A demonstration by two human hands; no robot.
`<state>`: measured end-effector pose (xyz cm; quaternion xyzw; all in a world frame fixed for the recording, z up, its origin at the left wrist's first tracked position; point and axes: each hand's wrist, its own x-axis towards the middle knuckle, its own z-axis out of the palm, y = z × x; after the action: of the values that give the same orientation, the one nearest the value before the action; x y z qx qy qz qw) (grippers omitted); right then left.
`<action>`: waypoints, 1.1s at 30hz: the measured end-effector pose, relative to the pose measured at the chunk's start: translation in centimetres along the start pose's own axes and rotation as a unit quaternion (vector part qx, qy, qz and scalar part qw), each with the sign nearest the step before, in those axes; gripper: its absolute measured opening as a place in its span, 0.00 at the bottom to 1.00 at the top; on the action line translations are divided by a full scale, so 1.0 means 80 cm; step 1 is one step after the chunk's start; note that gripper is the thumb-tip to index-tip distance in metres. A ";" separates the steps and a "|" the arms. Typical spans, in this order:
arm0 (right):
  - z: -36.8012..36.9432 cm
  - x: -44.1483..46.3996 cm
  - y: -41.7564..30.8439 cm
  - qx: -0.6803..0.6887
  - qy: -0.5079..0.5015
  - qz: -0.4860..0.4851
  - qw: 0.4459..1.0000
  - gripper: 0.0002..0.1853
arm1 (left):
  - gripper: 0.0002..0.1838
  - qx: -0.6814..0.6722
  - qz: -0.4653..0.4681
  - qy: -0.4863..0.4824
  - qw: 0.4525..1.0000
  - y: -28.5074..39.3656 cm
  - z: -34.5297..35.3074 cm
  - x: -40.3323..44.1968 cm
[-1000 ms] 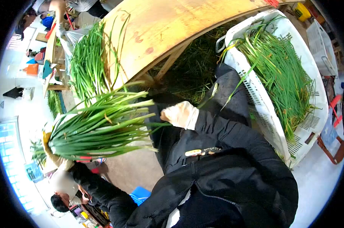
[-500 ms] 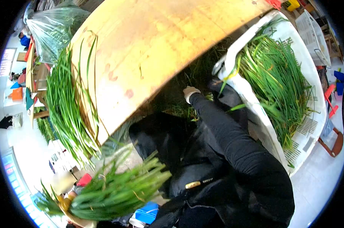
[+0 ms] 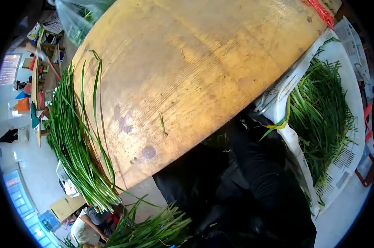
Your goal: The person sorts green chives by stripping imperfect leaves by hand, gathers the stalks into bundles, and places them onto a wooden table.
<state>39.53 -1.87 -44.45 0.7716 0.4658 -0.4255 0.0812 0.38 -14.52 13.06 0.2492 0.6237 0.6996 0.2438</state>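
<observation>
At the bottom edge, a sliver of my left hand [image 3: 88,245] shows, closed round a bunch of long green chives [image 3: 154,228]. Most of that hand lies outside the picture. My right arm [image 3: 259,169], in a black sleeve, reaches down and forward below the table edge; the hand at its end is hidden in the dark there. On the left rim of the wooden table [image 3: 203,82] rests a second pile of chives [image 3: 73,144], pale stem ends pointing down toward me. To the right of my arm, a white plastic basket [image 3: 340,182] holds more green leaves [image 3: 321,120].
Red plastic string [image 3: 321,12] lies at the table's far right corner. Beyond the far left edge is a clear plastic bag [image 3: 77,22] of greens. Another person [image 3: 87,227] is bent over at lower left, near a cardboard box [image 3: 66,207].
The view has shifted, so more tabletop shows. My right hand, visible below the table earlier, is now hidden. The bunch in my left hand sits lower, partly out of frame.
</observation>
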 end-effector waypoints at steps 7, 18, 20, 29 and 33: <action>-0.013 -0.104 -0.045 0.162 0.090 -0.011 0.983 0.17 | 0.13 -0.170 -0.072 -0.120 0.976 -0.006 -0.066 0.045; -0.343 -0.497 -0.063 0.571 0.124 -0.424 0.692 0.06 | 0.08 -0.214 -0.074 -0.260 0.939 -0.025 -0.058 0.042; -0.393 -0.545 -0.069 0.530 0.228 -0.426 0.697 0.06 | 0.14 -0.228 -0.073 -0.242 0.940 -0.029 -0.064 0.051; -0.532 -0.666 -0.124 0.156 0.649 -0.678 0.308 0.04 | 0.12 -0.310 -0.088 -0.290 0.901 0.010 -0.077 0.064; -0.459 -0.522 -0.120 0.161 0.360 -0.731 0.558 0.15 | 0.21 -0.285 -0.051 -0.300 0.909 -0.009 -0.107 0.084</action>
<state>44.79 -4.50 11.66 0.2561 0.7843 -0.0941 -0.5572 -10.26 -16.49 11.77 0.3350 0.3073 0.7261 0.5158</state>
